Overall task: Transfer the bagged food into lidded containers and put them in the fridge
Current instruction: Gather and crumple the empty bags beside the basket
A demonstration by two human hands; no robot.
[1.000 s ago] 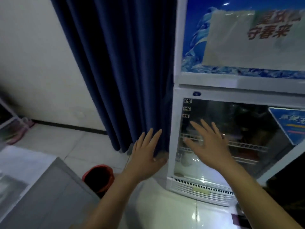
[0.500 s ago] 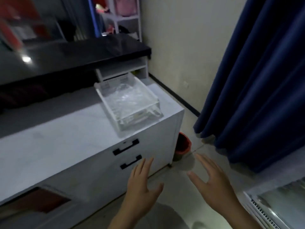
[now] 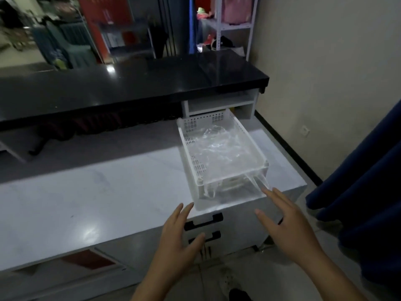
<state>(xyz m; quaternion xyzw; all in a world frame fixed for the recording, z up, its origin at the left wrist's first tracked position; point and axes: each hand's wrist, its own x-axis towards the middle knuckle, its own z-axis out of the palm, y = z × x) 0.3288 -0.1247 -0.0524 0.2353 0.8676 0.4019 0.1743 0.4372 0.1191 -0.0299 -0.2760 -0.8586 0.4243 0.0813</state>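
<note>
Nearest, both forearms reach forward from the bottom edge over a pale tiled floor (image 3: 256, 276). The left hand (image 3: 176, 237) hovers palm down, its grip open, fingers straight and a little spread, holding nothing; it lies in front of the table's edge and over two black drawer handles (image 3: 204, 222). The right hand (image 3: 288, 224) is also open and empty, fingers straight and pointing up and left toward the near right corner of the basket. Its fingertips (image 3: 268, 192) end just short of that corner; whether they touch it, I cannot tell.

The white table (image 3: 97, 196) runs across the middle, with a bright glare spot on its near part. On its right end stands a white perforated basket (image 3: 193, 153), its near edge close to the table's front edge. Inside lies crumpled clear plastic (image 3: 219, 148), seemingly bags; any food in them is not discernible.

Behind the basket sits a small white open shelf unit (image 3: 219, 103) under a long glossy black counter (image 3: 130, 83). A dark blue curtain (image 3: 364, 192) hangs at the right, against a cream wall (image 3: 325, 61). Farthest back, blurred racks and red panels fill the top.
</note>
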